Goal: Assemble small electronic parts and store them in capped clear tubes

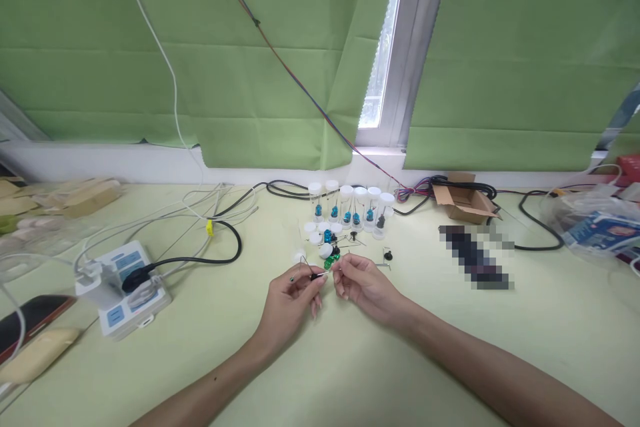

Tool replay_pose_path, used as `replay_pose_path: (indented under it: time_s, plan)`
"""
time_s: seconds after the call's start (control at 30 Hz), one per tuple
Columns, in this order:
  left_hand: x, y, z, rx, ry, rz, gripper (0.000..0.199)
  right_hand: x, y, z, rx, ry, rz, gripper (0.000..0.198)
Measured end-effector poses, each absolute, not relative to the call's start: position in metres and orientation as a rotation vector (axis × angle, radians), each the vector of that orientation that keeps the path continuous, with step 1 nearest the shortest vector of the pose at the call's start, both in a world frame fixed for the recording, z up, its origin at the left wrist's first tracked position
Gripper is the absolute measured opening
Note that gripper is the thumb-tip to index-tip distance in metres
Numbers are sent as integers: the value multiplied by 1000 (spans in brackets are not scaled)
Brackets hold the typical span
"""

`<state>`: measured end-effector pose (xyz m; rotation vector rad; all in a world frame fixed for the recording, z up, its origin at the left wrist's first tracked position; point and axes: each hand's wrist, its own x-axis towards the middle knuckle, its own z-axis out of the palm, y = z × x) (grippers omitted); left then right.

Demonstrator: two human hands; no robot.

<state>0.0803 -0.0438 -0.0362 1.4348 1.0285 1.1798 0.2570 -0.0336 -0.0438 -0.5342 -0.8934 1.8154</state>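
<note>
My left hand (293, 293) is closed in a pinch on a small black part (315, 276), from which a thin bright shaft points toward my right hand. A thin dark bent wire or key (305, 260) rises beside its fingers. My right hand (366, 283) is closed, fingertips together near the tip of that shaft; what they grip is too small to make out. Just beyond lie green metal pieces (331, 261), a blue piece (328, 236) and loose white caps (325, 251). Behind them several clear capped tubes (347, 205) stand upright, most with blue pieces inside.
A power strip (131, 290) with plugs and cables is at left. A black screw-like part (389, 255) lies right of the tubes. An open cardboard box (464, 203) stands at the back, and a plastic bag (595, 227) sits far right. Cables (285, 188) run along the wall.
</note>
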Motion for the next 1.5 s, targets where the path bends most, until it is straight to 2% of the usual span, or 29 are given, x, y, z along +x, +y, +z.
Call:
replay_pose_path:
  time_s: [0.3, 0.73, 1.27, 1.5]
  plan:
    - [80, -48, -39, 1652, 1001, 1219, 18, 257, -32, -46, -597, -871, 1829, 38]
    - [80, -49, -38, 1675, 983, 1214, 16, 256, -32, -44, -620, -815, 1870, 38]
    - [80, -45, -36, 1474, 1069, 1223, 18, 257, -33, -43, -628, -914, 1704, 29]
    - [80, -46, -35, 1474, 1056, 1235, 19, 256, -34, -44, -684, -937, 1723, 33]
